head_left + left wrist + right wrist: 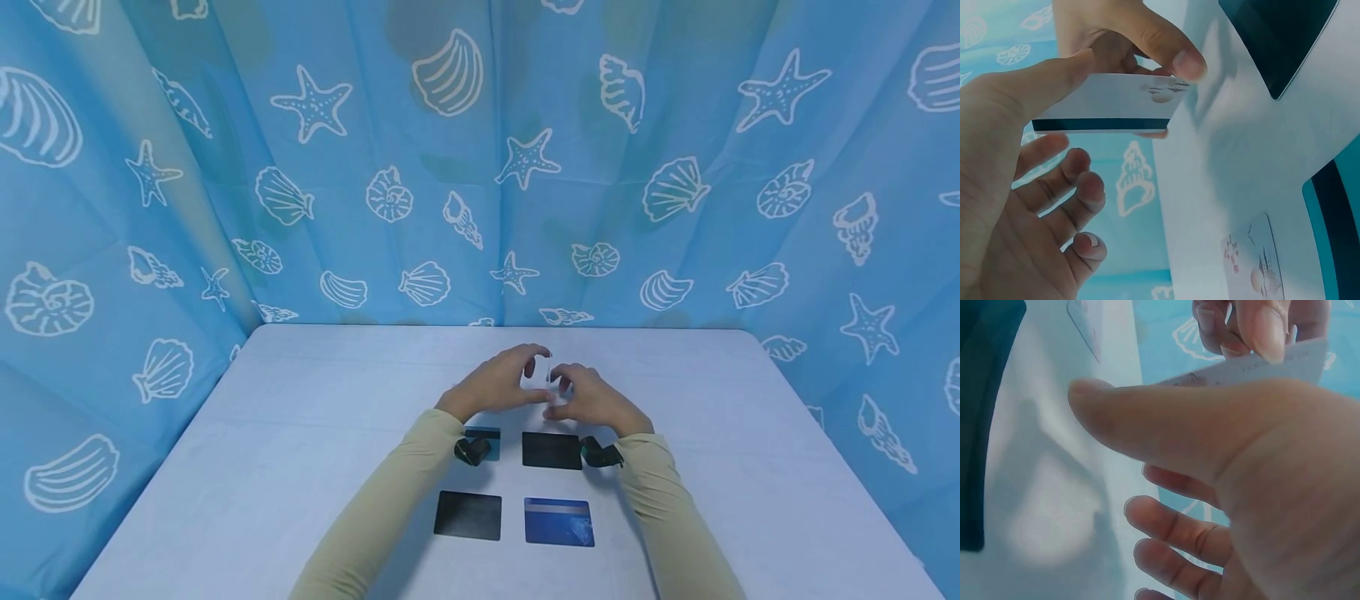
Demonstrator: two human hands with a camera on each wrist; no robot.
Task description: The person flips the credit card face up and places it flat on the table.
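A white bank card with a dark stripe (pixel 1104 94) is raised off the table between both hands. My left hand (pixel 498 379) pinches one end of it, thumb on the upper face and index finger beneath. At the other end my right hand (pixel 596 402) pinches it, thumb near the printed corner and a fingertip showing under the far edge. In the head view the card (pixel 549 367) is a thin sliver, seen nearly edge-on. The remaining fingers of each hand are loosely bent, away from the card.
Nearer me on the white table (pixel 337 392) lie a teal striped card (pixel 492 447), a black card (pixel 551 450), another black card (pixel 468 515) and a blue card (pixel 558 522). A second white printed card (pixel 1254 262) lies flat. A blue shell-patterned curtain (pixel 420 183) hangs behind.
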